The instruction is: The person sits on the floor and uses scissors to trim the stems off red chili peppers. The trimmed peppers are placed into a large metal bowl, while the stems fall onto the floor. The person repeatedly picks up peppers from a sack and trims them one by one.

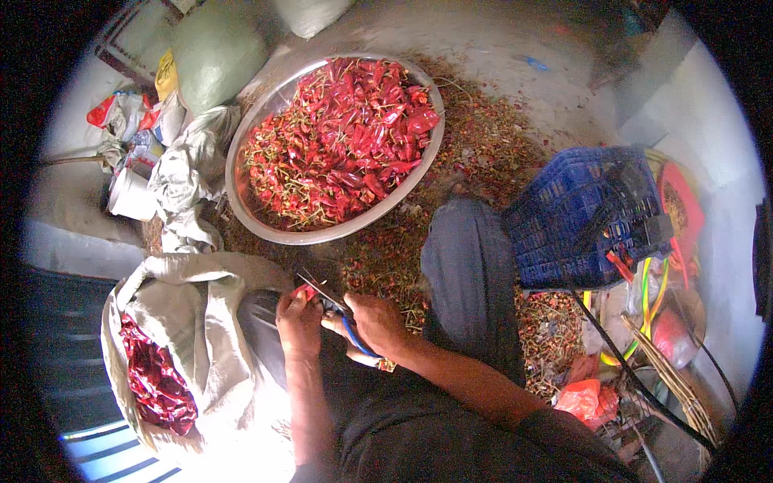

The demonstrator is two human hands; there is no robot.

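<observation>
My left hand [300,320] pinches a red dried chili pepper [307,291], mostly hidden by the fingers. In my right hand [374,323] is a pair of scissors [329,297] with blue handles. Their blades look parted, pointing up and left beside the chili. Ahead of both hands stands a wide metal basin [329,235] heaped with red dried chilies [356,133], many cut pieces and stems among them. To the left, a whitish woven sack [226,338] with its mouth turned back holds dark red whole chilies [158,380].
Chili stems and scraps [489,127] litter the floor. A blue plastic crate [567,223] stands at my right knee. Beyond the sack are a white bucket [133,194] and crumpled sacks [187,163]. A full pale green sack [220,57] stands behind. Bundled sticks [676,380] lie at right.
</observation>
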